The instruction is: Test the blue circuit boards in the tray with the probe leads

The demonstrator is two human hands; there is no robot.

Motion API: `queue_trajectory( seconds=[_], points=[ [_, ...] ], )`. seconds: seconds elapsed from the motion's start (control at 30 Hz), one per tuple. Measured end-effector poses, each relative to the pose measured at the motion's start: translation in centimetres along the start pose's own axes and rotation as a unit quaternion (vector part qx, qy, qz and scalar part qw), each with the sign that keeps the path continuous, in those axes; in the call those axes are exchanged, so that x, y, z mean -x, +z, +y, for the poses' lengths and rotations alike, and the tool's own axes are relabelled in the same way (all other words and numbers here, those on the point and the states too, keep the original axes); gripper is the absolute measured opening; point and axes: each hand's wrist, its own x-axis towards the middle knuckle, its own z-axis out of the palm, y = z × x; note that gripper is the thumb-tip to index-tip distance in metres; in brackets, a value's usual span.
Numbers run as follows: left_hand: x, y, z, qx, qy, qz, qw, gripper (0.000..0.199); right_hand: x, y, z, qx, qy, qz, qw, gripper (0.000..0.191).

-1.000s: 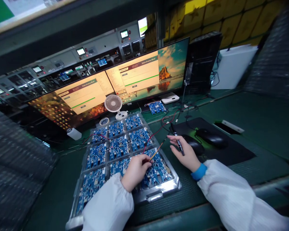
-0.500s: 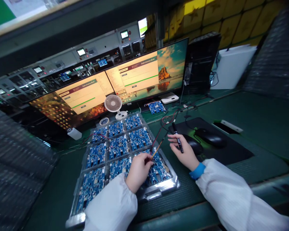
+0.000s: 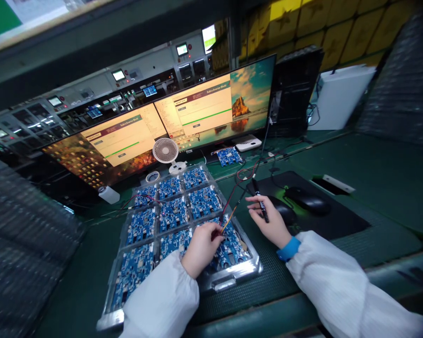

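Observation:
Several blue circuit boards (image 3: 173, 214) lie in the compartments of a clear plastic tray (image 3: 238, 270). Over the near right compartment, my left hand (image 3: 205, 244) is closed, its thumb and fingers pinching the end of a thin wire lead (image 3: 229, 220) with yellow and dark strands. The lead runs up and right to red and black cables behind the tray. Right of the tray, my right hand (image 3: 269, 222) holds a black marker pen (image 3: 260, 199) against the palm, its fingers partly spread toward the left.
Two monitors (image 3: 204, 110) stand behind the tray, with a small white fan (image 3: 165, 151) in front. Two black mice (image 3: 308, 201) rest on a dark mat (image 3: 345, 220) at the right. A loose blue board (image 3: 229, 157) lies near the monitor base. Stacked trays (image 3: 21, 253) stand at the left.

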Motion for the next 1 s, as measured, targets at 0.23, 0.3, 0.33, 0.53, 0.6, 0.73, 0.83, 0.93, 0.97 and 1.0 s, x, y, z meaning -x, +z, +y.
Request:
queue_trajectory(
  seconds=[0.23,0.3,0.33,0.53,0.6,0.73,0.83,0.93,0.97,1.0],
  points=[
    [0.2,0.0,0.1,-0.021,0.014,-0.015,1.0,0.012,0.0,0.0,0.0,-0.002,0.001,-0.007,1.0,0.026],
    [0.3,0.1,0.2,-0.026,0.017,-0.02,0.999,0.013,-0.1,0.0,0.0,-0.004,0.0,-0.008,1.0,0.025],
    [0.4,0.2,0.3,-0.027,0.016,-0.02,0.999,0.013,-0.1,0.0,-0.1,-0.005,0.0,-0.009,1.0,0.024],
    [0.9,0.5,0.0,-0.022,0.035,-0.03,0.999,0.022,-0.1,0.0,0.1,-0.014,0.004,-0.013,1.0,0.024],
    [1.1,-0.1,0.0,-0.012,0.043,-0.019,0.999,0.029,-0.1,0.0,0.3,-0.018,0.01,-0.012,1.0,0.026],
    [1.4,-2.4,0.3,-0.005,0.018,0.02,1.0,0.041,-0.1,0.2,0.5,-0.032,0.025,-0.008,0.999,0.028],
    [1.6,-3.9,0.4,-0.015,-0.008,0.021,1.0,0.038,-0.2,0.4,0.7,-0.054,0.04,-0.004,0.998,0.031],
    [1.5,-4.4,0.1,-0.028,-0.032,0.009,0.999,0.031,-0.3,0.6,0.8,-0.086,0.06,-0.002,0.994,0.036],
    [1.5,-4.3,0.0,-0.031,-0.038,0.004,0.999,0.03,-0.3,0.7,0.8,-0.102,0.067,-0.004,0.993,0.037],
    [1.4,-4.2,-0.1,-0.031,-0.043,-0.001,0.999,0.03,-0.3,0.7,0.7,-0.119,0.075,-0.009,0.99,0.038]
  ],
)
